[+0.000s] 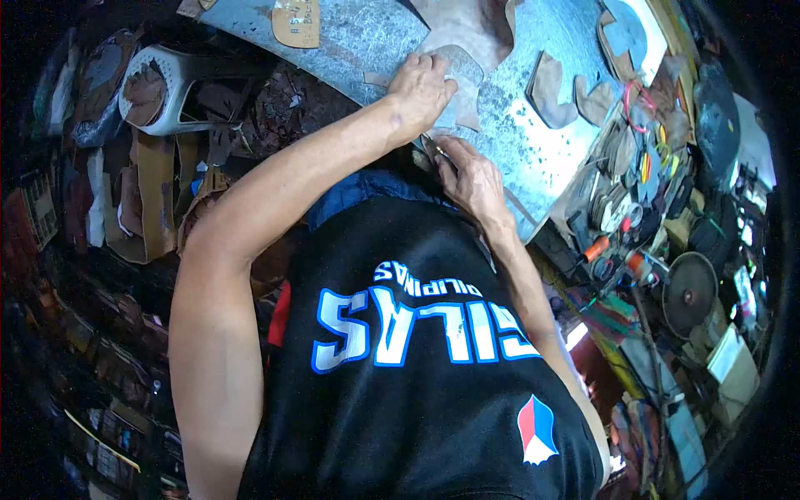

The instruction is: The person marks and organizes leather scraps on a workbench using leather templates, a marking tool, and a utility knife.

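Cool, even light falls on the metal worktop [533, 125] and left hand [421, 83] — the brightest, sharpest zone. Fisheye distortion bends the edges, black vignetting swallows the corners, and the cluttered shelves [50, 208] at left sit dim and murky.

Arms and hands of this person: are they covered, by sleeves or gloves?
No. Both arms are bare, and the left hand and right hand wear no gloves. The shirt is black and sleeveless, with white letters edged in blue.

head cam | fwd+down | close over left hand [421, 87] & bench [533, 150]
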